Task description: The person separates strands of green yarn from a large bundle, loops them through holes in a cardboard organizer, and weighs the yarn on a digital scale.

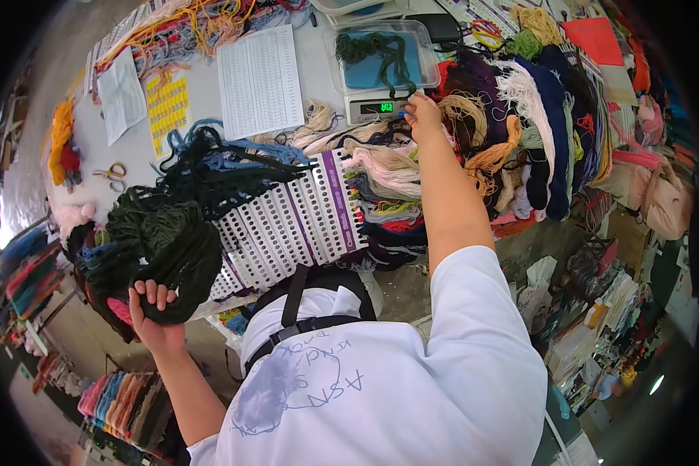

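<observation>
My left hand curls its fingers over the lower edge of a large dark green yarn bundle at the table's left front. At the back, my right hand is closed beside the display of a digital scale, which shows a green reading. A clear plastic tray sits on the scale, holding a dark green yarn hank. Its strands drape over the tray's front rim, down to my right fingertips; I cannot tell what those fingers hold.
A punched thread card with purple bands lies at the table's front, yarn looped along its edges. Printed sheet, yellow label sheet and scissors lie behind and left of it. Multicoloured yarn hanks heap up on the right.
</observation>
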`<state>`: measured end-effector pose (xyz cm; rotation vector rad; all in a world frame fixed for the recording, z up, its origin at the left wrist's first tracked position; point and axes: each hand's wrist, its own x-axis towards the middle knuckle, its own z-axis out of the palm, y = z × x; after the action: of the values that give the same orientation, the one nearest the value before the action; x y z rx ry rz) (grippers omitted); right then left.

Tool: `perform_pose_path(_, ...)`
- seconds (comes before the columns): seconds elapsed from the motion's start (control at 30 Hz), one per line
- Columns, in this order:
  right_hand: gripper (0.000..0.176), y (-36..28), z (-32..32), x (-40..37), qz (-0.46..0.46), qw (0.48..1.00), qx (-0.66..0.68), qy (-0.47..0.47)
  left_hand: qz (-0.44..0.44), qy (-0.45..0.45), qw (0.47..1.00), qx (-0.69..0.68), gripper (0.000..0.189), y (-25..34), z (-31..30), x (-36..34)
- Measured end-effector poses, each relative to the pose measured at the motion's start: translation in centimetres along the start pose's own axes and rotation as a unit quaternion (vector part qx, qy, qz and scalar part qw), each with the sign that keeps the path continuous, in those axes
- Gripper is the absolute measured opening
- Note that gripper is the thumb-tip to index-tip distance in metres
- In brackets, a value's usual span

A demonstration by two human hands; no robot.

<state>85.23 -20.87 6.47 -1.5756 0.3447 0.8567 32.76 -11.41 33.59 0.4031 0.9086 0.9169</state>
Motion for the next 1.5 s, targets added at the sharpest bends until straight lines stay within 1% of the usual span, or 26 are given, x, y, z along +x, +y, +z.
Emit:
perform_pose_path(0.1, 0.036, 0.0, 0.4, 0.3, 0.001, 1.0, -0.006, 0.006, 0.003, 0.009, 1.0, 0.005, 0.018, -0.2, 0.1, -0.1)
perform_pose_path(0.17, 0.025, 0.4, 0.5, 1.2, 0.002, 1.0, 0.006, 0.012, 0.002, 0.0, 1.0, 0.003, 0.017, -0.2, 0.0, -0.1)
perform_pose_path(0.2, 0.025, 0.4, 0.5, 1.1, 0.002, 1.0, 0.005, 0.011, 0.0, -0.01, 1.0, 0.003, 0.016, -0.2, 0.0, -0.1)
perform_pose_path(0.4, 0.018, 0.7, 1.3, 0.9, -0.014, 0.997, -0.061, 0.036, 0.012, 0.001, 1.0, 0.029, 0.018, -0.6, 0.3, -0.4)
perform_pose_path(0.5, 0.02, 1.4, 1.9, -0.1, -0.179, 0.975, -0.049, 0.12, 0.005, -0.03, 0.999, 0.04, 0.018, -0.8, 0.4, -0.5)
perform_pose_path(0.53, 0.023, 0.9, 2.0, -1.7, -0.255, 0.953, -0.115, 0.114, 0.003, -0.04, 0.998, 0.044, 0.018, -1.0, 0.7, -0.7)
perform_pose_path(0.57, 0.026, 0.6, 1.5, -1.9, -0.348, 0.889, -0.268, 0.125, -0.009, -0.045, 0.998, 0.032, 0.018, -1.1, 0.9, -0.8)
perform_pose_path(0.6, 0.026, 0.8, 2.1, -2.9, -0.448, 0.836, -0.271, 0.164, -0.011, -0.079, 0.996, 0.029, 0.019, -1.3, 0.6, -0.7)
perform_pose_path(0.63, 0.024, -0.8, 3.8, -8.1, -0.503, 0.808, -0.277, 0.134, -0.017, -0.072, 0.997, -0.004, 0.02, -1.7, 0.3, -0.5)
perform_pose_path(0.67, 0.018, -2.3, 6.1, -14.5, -0.445, 0.87, -0.204, 0.062, -0.03, -0.083, 0.995, -0.039, 0.021, -1.7, 0.7, -0.6)
perform_pose_path(0.73, 0.009, -2.2, 8.9, -20.7, -0.397, 0.911, -0.058, -0.093, -0.044, -0.116, 0.991, -0.047, 0.019, -1.8, -0.2, -0.7)
perform_pose_path(0.77, 0.009, -2.4, 10.4, -25.0, -0.352, 0.921, -0.062, -0.156, -0.037, -0.13, 0.989, -0.055, 0.021, -1.8, -0.5, -0.9)
perform_pose_path(0.83, 0.01, -1.5, 13.5, -31.5, -0.303, 0.915, -0.077, -0.254, -0.042, -0.171, 0.98, -0.096, 0.027, -1.4, -1.5, -1.2)
perform_pose_path(0.87, 0.012, -1.1, 14.8, -34.6, -0.222, 0.917, -0.064, -0.326, -0.044, -0.186, 0.975, -0.113, 0.03, -1.3, -2.0, -1.3)
perform_pose_path(0.9, 0.015, -1.1, 15.8, -37.6, -0.14, 0.908, -0.053, -0.392, -0.05, -0.241, 0.956, -0.16, 0.033, -1.5, -2.8, -1.2)
perform_pose_path(0.97, 0.021, -0.8, 17.3, -42.0, -0.046, 0.886, -0.044, -0.459, -0.041, -0.218, 0.962, -0.158, 0.035, -0.5, -2.3, -2.4)
perform_pose_path(1.03, 0.02, -0.4, 17.9, -45.2, -0.017, 0.855, -0.132, -0.501, -0.033, -0.198, 0.969, -0.147, 0.042, 0.4, -2.1, -3.4)
perform_pose_path(1.07, 0.019, 0.3, 18.6, -47.7, -0.06, 0.849, -0.156, -0.5, -0.027, -0.201, 0.968, -0.148, 0.044, 0.6, -2.5, -3.7)
perform_pose_path(1.13, 0.019, 3.4, 19.5, -49.0, -0.187, 0.789, -0.218, -0.543, -0.02, -0.203, 0.969, -0.142, 0.046, 1.0, -3.1, -4.1)
perform_pose_path(1.17, 0.018, 3.6, 19.1, -50.1, -0.215, 0.773, -0.294, -0.519, -0.023, -0.198, 0.971, -0.13, 0.046, 1.3, -3.2, -4.4)
perform_pose_path(1.2, 0.018, 4.1, 19.0, -50.4, -0.216, 0.769, -0.301, -0.52, -0.025, -0.193, 0.974, -0.118, 0.046, 1.5, -3.4, -4.7)
perform_pose_path(1.27, 0.016, 5.2, 19.0, -50.6, -0.274, 0.73, -0.377, -0.5, -0.018, -0.176, 0.978, -0.106, 0.046, 1.8, -4.1, -5.0)
perform_pose_path(1.3, 0.015, 5.3, 19.1, -51.1, -0.257, 0.75, -0.354, -0.497, -0.014, -0.2, 0.972, -0.12, 0.045, 2.1, -4.4, -5.2)
perform_pose_path(1.33, 0.015, 5.4, 19.1, -51.3, -0.258, 0.745, -0.358, -0.5, -0.01, -0.224, 0.965, -0.134, 0.044, 2.3, -4.7, -5.3)
perform_pose_path(1.43, 0.014, 5.9, 19.0, -51.6, -0.251, 0.741, -0.37, -0.502, -0.005, -0.227, 0.966, -0.124, 0.046, 2.7, -5.6, -5.6)
perform_pose_path(1.5, 0.015, 6.2, 19.1, -51.9, -0.239, 0.767, -0.344, -0.486, -0.01, -0.227, 0.966, -0.122, 0.047, 2.6, -6.2, -5.5)
